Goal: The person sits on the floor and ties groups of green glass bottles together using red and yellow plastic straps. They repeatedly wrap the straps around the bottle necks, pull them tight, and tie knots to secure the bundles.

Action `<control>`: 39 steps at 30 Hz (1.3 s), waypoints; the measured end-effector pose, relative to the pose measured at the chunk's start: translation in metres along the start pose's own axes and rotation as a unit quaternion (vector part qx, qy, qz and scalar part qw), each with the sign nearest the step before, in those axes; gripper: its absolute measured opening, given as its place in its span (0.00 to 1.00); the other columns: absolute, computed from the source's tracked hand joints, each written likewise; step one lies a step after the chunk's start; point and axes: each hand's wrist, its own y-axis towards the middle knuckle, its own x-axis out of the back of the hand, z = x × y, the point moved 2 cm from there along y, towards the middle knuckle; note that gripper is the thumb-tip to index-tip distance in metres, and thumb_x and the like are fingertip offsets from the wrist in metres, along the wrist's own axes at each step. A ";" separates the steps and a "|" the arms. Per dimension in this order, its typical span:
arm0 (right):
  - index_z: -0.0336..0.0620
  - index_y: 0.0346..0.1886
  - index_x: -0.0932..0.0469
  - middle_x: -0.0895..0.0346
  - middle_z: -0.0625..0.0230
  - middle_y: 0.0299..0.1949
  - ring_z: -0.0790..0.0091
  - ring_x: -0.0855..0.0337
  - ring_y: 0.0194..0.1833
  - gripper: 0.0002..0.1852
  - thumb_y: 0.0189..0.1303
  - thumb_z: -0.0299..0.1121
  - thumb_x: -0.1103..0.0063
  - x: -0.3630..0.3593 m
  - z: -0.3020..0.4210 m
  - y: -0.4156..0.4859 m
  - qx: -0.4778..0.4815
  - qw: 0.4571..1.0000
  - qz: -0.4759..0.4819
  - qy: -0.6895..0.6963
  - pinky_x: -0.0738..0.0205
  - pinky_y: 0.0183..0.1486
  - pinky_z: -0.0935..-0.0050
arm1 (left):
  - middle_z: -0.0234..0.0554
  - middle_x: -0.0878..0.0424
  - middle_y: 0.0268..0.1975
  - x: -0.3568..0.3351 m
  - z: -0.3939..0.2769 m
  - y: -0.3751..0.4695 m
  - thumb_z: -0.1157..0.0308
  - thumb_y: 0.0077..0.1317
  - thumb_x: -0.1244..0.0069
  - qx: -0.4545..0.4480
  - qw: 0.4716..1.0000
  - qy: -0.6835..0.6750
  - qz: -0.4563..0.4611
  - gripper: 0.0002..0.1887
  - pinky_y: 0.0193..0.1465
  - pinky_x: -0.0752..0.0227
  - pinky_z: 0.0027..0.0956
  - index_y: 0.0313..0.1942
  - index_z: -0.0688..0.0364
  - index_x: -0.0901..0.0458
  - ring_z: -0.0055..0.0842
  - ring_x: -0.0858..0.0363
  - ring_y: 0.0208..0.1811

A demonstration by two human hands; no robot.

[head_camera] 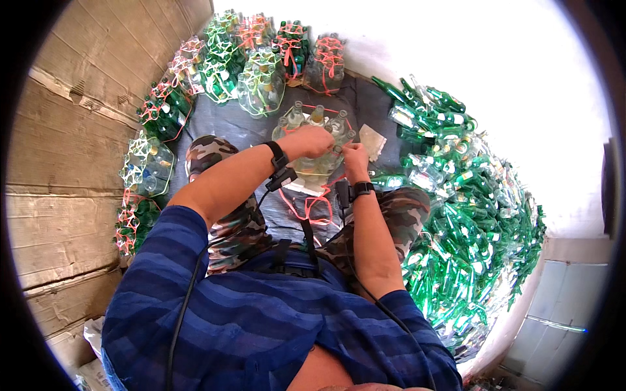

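A cluster of clear glass bottles point(296, 115) stands upright before me, with pink plastic strap point(313, 106) around the outer necks. My left hand point(313, 141) is curled over the necks on the near side, and the strap runs in under its fingers; the fingertips are hidden. Close by on the right, my right hand point(356, 157) pinches the strap beside a bottle neck. Slack pink strap point(318, 207) trails below the hands onto the dark floor sheet point(364, 100), between my knees. Pale cardboard point(305, 186) shows at the foot of the cluster.
Strapped bottle bundles point(261, 83) line the far and left sides. To the right, a big heap of loose, mostly green bottles point(464, 220) reaches my knee. Cardboard point(73, 146) walls the left. A flat brown piece point(372, 141) lies beside the cluster. Cables point(183, 313) run along my arms.
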 end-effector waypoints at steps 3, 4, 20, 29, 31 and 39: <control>0.32 0.50 0.20 0.17 0.64 0.38 0.73 0.21 0.37 0.20 0.52 0.28 0.30 -0.001 0.005 -0.004 0.011 0.999 -0.035 -0.016 0.26 0.42 0.70 | 0.47 0.13 0.42 0.014 0.006 -0.011 0.64 0.62 0.48 -0.007 1.000 -0.022 -0.001 0.12 0.48 0.24 0.49 0.43 0.53 0.14 0.45 0.16 0.46; 0.32 0.54 0.21 0.17 0.62 0.41 0.73 0.21 0.40 0.24 0.52 0.28 0.30 -0.001 0.005 -0.004 0.026 0.997 -0.064 -0.026 0.27 0.44 0.71 | 0.46 0.13 0.43 0.024 0.006 -0.014 0.66 0.61 0.48 0.002 1.000 -0.024 0.000 0.13 0.48 0.23 0.48 0.45 0.53 0.14 0.44 0.15 0.47; 0.38 0.62 0.23 0.17 0.66 0.49 0.72 0.19 0.48 0.28 0.53 0.18 0.43 0.009 0.011 0.005 0.048 0.972 0.167 0.155 0.27 0.53 0.73 | 0.57 0.14 0.43 0.050 0.062 -0.067 0.42 0.59 0.41 0.312 0.945 -0.080 -0.047 0.36 0.39 0.21 0.42 0.52 0.68 0.26 0.41 0.13 0.40; 0.47 0.55 0.22 0.21 0.73 0.33 0.79 0.29 0.28 0.20 0.58 0.22 0.42 0.017 0.050 -0.019 0.007 0.978 0.169 0.122 0.37 0.30 0.75 | 0.60 0.14 0.44 0.017 0.060 -0.070 0.43 0.50 0.32 0.301 0.949 -0.087 -0.038 0.48 0.41 0.20 0.43 0.58 0.72 0.35 0.46 0.13 0.42; 0.44 0.58 0.22 0.19 0.72 0.40 0.76 0.25 0.38 0.22 0.58 0.21 0.41 0.020 0.054 -0.021 -0.020 0.977 0.176 0.115 0.32 0.41 0.73 | 0.61 0.15 0.46 0.010 0.060 -0.064 0.46 0.49 0.30 0.296 0.952 -0.070 -0.042 0.49 0.47 0.21 0.45 0.59 0.72 0.37 0.49 0.14 0.48; 0.41 0.54 0.22 0.15 0.59 0.43 0.61 0.16 0.47 0.21 0.55 0.29 0.35 0.011 0.027 -0.010 0.093 0.988 0.108 -0.053 0.25 0.52 0.65 | 0.59 0.15 0.48 -0.002 0.084 -0.040 0.63 0.50 0.33 0.184 0.978 -0.031 -0.089 0.33 0.52 0.22 0.48 0.54 0.68 0.26 0.52 0.16 0.51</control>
